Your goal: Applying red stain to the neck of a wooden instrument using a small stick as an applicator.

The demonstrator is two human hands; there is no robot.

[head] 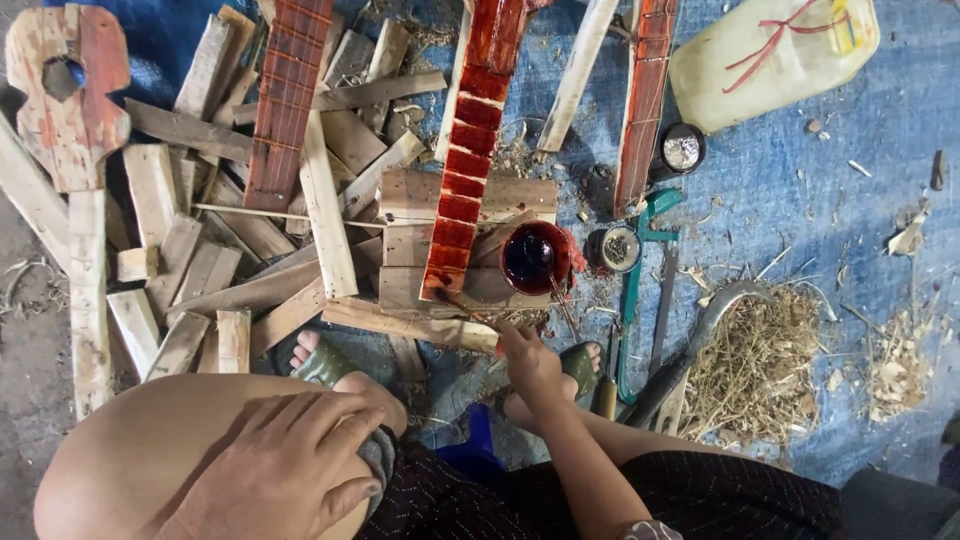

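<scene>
The right hand (528, 358) is closed around a thin brush (470, 312), its fingers (512, 335) pinched narrow on the handle. The brush tip is set at the near end of the red-stained guitar neck (468, 165), which lies up and to the left of the hand. The long axis of the neck runs away from the person, tilted slightly to the right at the far end, and its near end is propped on a small stack of wooden blocks (415, 195). The right hand is much the nearer; the left hand (285, 465) is laid flat, fingers spread and holding nothing, on the person's left knee (150, 440), well apart from the neck.

A cup of dark red stain (535, 258) stands just beside the neck, on its right, directly ahead of the hand. Two more fretted necks (285, 100) (645, 100) lie to either side. Scrap offcuts (190, 270) are piled to the left; a saw with a teal frame (640, 270), two small tins (615, 247) and a plastic jug (770, 55) lie on the blue tarpaulin (850, 200) to the right.
</scene>
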